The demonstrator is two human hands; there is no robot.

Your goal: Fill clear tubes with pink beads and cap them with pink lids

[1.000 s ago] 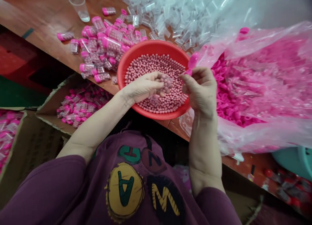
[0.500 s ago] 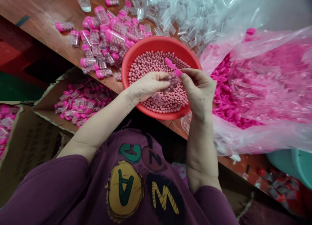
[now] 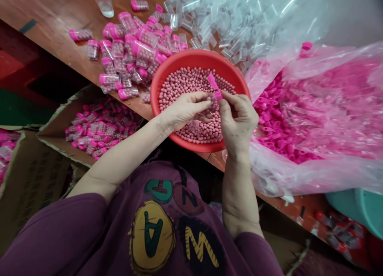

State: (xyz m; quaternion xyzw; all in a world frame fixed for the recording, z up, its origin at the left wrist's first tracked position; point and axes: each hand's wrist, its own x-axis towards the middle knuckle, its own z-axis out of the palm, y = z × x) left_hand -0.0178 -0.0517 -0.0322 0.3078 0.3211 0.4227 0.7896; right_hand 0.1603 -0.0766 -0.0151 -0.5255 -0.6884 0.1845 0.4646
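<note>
Over a red basin of small pink balls, my left hand grips a small clear tube with pink balls inside. My right hand pinches a pink flip-top cap at the tube's mouth. The cap's lid stands open, pointing up and away. My fingers hide most of the tube, so I cannot tell how far the cap sits on it.
Capped tubes of balls are heaped left of the basin, and more fill a cardboard box below. Clear tubes lie behind. A plastic bag of pink caps is at right. A clear cup stands far left.
My right hand has moved left and slightly down, bringing the cap against the tube's mouth. The left hand still holds the tube, nearly in place.
</note>
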